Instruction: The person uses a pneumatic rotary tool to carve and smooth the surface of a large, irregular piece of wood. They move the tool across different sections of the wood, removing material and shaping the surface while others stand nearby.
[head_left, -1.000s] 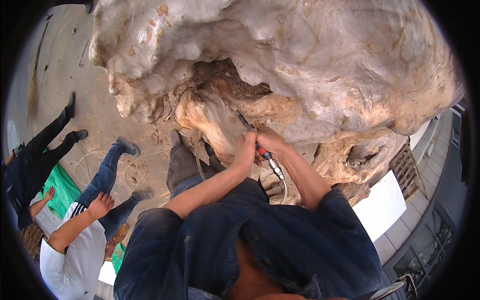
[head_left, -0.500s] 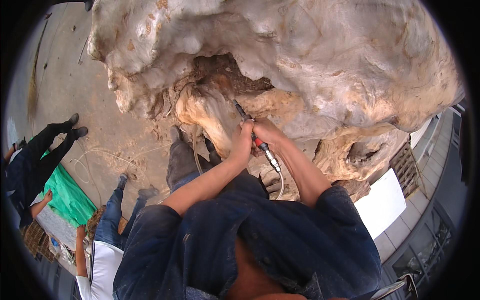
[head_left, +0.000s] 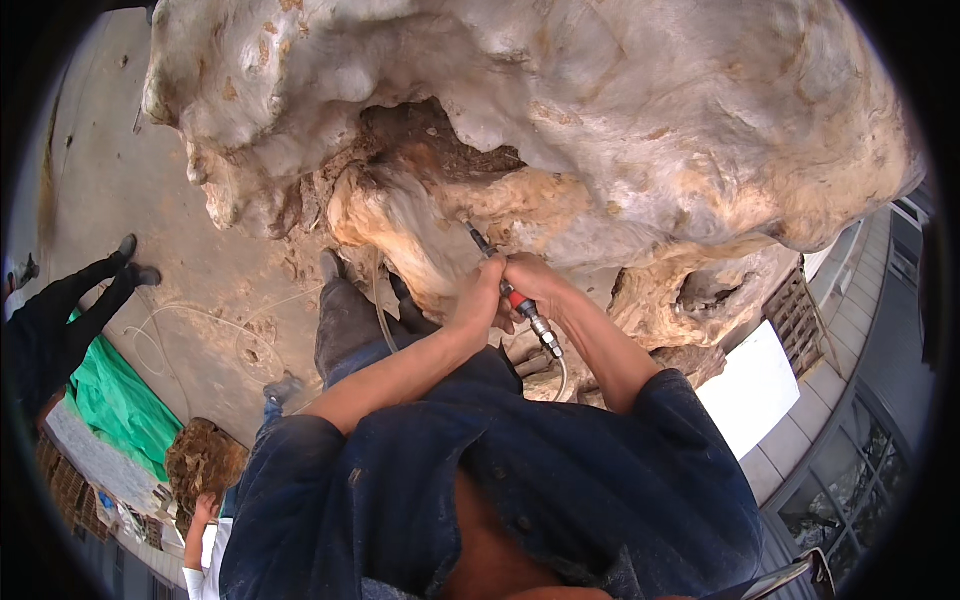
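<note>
Both hands are wrapped round a slim pneumatic die grinder (head_left: pixel 518 300) with a black front, a red ring and a metal hose fitting. My left hand (head_left: pixel 482 292) is closed on its front part, and my right hand (head_left: pixel 536 282) is closed beside it. A thin clear hose (head_left: pixel 563 378) curves down from the fitting. The grinder's tip points up and away, at or very near a pale, rounded root limb (head_left: pixel 425 245) of a huge gnarled wood stump (head_left: pixel 620 120). Whether the tip touches the wood I cannot tell. Above the limb is a dark, rough hollow (head_left: pixel 425 130).
On the left, a person in dark clothes (head_left: pixel 45 310) stands by a green sheet (head_left: pixel 122 405). Another person's hand (head_left: pixel 205 505) touches a brown wood chunk (head_left: pixel 205 458). Loose hose (head_left: pixel 150 335) coils on the floor. At right lie a white board (head_left: pixel 752 395) and a slatted crate (head_left: pixel 795 315).
My view has shifted slightly, moving the stump leftward in the picture. The grinder tip sits a little lower against the limb. At lower left, the person in white has moved mostly out of sight, uncovering the wood chunk.
</note>
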